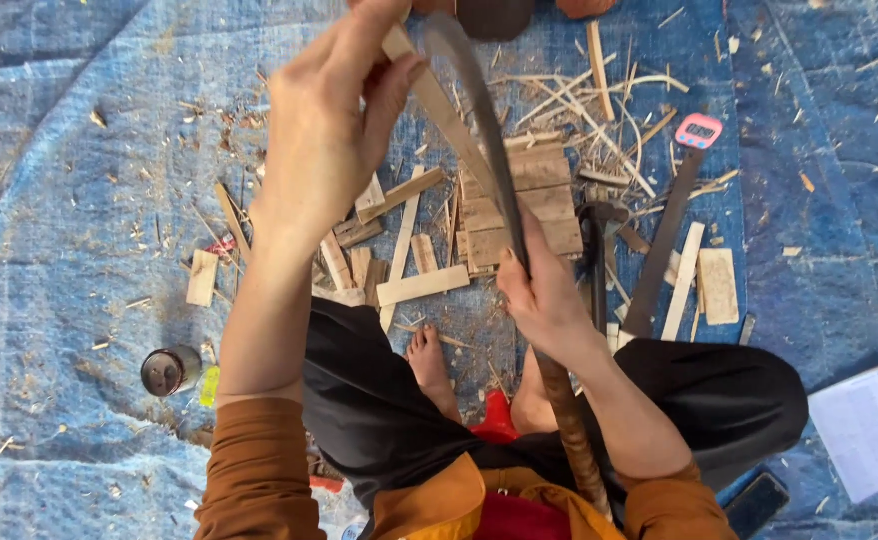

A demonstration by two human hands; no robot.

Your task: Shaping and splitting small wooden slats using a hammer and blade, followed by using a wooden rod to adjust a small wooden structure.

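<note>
The person sits on a blue tarp (79, 200) with legs folded, one bare foot (427, 352) showing near the middle. The left hand (324, 130) is raised at the far side, and its fingers are closed tight around the upper end of a thin wood strip (444, 110). The strip goes down and to the right from this hand. The right hand (544, 295) is lower and nearer to the body; its fingers are wrapped around a long curved blade (484, 120), close to where the metal meets the handle (571, 440). The handle is wound with brownish cord and points back toward the person's lap. The blade and the strip lie against each other between the two hands — the edge touches the wood along its length.

Under the hands, on the tarp, there is a flat wooden block (539, 205) with many cut wood pieces (421, 286) and shavings around it. On the right lies a long dark bar (664, 245), and just beyond its far end a small pink digital timer (699, 130). A round metal can (171, 371) stands at the left, well apart from the hands. A white paper sheet (869, 432) is near the right edge.
</note>
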